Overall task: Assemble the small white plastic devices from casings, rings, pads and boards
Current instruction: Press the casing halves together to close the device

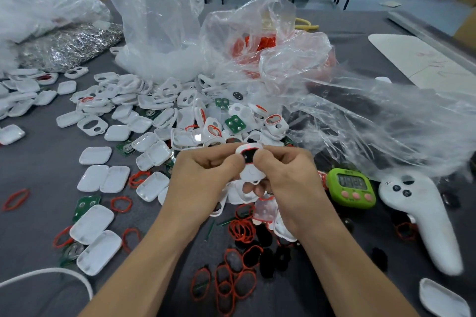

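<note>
While left hand (pixel 206 175) and right hand (pixel 286 177) both pinch the small white plastic casing (pixel 251 170), uneven pressure could pop its thin red rubber ring (pixel 249 147) loose.

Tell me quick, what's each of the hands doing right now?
Left hand: fingers curled, pinching the white casing.
Right hand: fingers curled, pinching the same casing.
</note>
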`<action>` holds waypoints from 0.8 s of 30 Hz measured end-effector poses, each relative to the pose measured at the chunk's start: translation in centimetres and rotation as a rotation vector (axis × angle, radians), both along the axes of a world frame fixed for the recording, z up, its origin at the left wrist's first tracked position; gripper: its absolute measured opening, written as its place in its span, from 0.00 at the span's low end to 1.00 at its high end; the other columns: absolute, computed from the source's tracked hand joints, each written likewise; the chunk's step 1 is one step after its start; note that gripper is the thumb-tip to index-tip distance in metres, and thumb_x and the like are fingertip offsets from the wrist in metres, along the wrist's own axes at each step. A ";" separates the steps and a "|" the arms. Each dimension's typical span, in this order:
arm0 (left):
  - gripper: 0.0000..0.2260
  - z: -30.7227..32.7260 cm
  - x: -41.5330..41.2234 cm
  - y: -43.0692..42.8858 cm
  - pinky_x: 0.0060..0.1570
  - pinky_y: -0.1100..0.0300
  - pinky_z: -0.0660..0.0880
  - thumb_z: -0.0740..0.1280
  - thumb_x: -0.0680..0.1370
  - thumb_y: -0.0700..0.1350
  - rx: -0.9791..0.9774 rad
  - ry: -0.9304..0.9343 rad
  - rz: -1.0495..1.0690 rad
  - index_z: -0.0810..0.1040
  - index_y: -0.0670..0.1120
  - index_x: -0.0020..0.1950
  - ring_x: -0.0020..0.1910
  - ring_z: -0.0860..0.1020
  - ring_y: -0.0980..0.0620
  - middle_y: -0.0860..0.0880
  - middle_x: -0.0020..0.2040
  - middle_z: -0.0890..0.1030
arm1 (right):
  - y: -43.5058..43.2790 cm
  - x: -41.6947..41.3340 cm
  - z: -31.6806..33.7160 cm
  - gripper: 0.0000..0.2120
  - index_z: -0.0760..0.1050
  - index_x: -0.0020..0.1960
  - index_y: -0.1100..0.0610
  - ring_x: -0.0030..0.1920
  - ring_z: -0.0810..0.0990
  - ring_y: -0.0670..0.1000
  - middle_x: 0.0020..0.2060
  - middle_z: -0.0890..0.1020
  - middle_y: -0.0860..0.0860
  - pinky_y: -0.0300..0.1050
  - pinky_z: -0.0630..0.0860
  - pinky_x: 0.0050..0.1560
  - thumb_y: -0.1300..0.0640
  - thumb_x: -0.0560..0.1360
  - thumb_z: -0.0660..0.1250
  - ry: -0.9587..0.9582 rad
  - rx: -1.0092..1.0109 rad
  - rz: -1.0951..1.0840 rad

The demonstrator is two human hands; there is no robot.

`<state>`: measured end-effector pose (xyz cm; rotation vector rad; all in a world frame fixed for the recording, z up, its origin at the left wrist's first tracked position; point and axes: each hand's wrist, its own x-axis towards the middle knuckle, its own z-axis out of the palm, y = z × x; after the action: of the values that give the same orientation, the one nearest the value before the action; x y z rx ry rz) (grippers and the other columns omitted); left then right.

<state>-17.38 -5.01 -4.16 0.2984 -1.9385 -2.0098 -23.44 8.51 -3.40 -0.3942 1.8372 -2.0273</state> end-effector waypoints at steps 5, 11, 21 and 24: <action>0.13 0.1 0.0 0.3 0.36 0.58 0.80 0.69 0.75 0.38 0.021 0.010 0.040 0.90 0.53 0.48 0.29 0.78 0.51 0.49 0.32 0.84 | -0.2 -0.1 0.1 0.11 0.87 0.43 0.57 0.31 0.81 0.56 0.36 0.84 0.61 0.43 0.78 0.30 0.58 0.71 0.65 -0.128 -0.081 0.095; 0.04 -0.1 0.1 0.4 0.35 0.55 0.80 0.78 0.71 0.45 -0.009 -0.043 0.205 0.90 0.54 0.44 0.33 0.83 0.52 0.49 0.37 0.87 | -0.3 0.2 0.0 0.15 0.86 0.48 0.57 0.34 0.82 0.56 0.38 0.84 0.56 0.45 0.81 0.36 0.65 0.70 0.62 -0.107 -0.063 0.195; 0.07 0.2 0.2 0.3 0.38 0.50 0.79 0.74 0.71 0.50 0.010 -0.014 0.078 0.89 0.55 0.47 0.35 0.81 0.51 0.44 0.37 0.86 | -0.6 0.1 -0.7 0.16 0.87 0.46 0.57 0.29 0.77 0.57 0.33 0.83 0.56 0.43 0.77 0.30 0.71 0.69 0.66 -0.091 -0.110 0.118; 0.07 0.0 0.2 0.4 0.38 0.53 0.77 0.73 0.74 0.44 -0.020 0.007 0.044 0.90 0.53 0.48 0.34 0.78 0.53 0.48 0.31 0.82 | -0.6 0.0 -0.9 0.16 0.87 0.43 0.59 0.26 0.74 0.55 0.31 0.81 0.58 0.43 0.73 0.27 0.72 0.68 0.65 -0.067 -0.056 0.054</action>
<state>-17.22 -4.61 -4.13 0.3253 -1.9297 -1.9598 -23.45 7.95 -4.30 -0.3827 1.7152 -2.0345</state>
